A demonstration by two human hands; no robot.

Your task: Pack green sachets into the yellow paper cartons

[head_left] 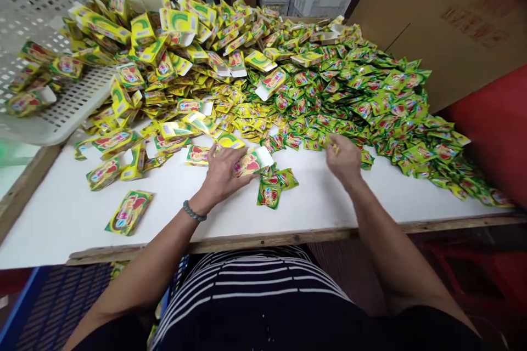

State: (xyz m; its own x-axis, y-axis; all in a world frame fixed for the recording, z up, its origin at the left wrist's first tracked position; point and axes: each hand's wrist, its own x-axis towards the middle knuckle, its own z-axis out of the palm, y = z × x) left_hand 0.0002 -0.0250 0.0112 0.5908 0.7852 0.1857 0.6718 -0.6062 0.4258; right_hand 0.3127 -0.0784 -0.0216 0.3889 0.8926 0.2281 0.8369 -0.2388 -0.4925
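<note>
while the white table [321, 197] carries nearly everything within reach, much of it lies under a broad heap [242, 120], with green sachets [370, 88] on the right and yellow-green cartons [142, 30] toward the left, near a pale perforated basket [61, 126]. the heap looks loose, so anything tugged from low in it would probably bring its neighbours sliding along; taking from the top or the near edge seems wiser. of the two hands, the left hand [224, 171] has its fingers and thumb around a small carton [247, 164] near the front middle of the table, with a white end flap [265, 158] sticking out to the right. the right hand [345, 159] is curled at the near edge of the green sachets, blurred, and i cannot tell whether anything is pinched inside it. the held carton should be light and thin-walled, stiff along its folds but easy to dent on its broad faces, so a gentle grip across the long edges, clear of the flap, should suit it better than a squeeze on the middle. smallest are the sachets; a few loose ones [269, 196] lie just in front of the flap end. they look glossy, so they are likely light, soft and slippery, and a flat corner between thumb and fingertip seems the surest hold.
</note>
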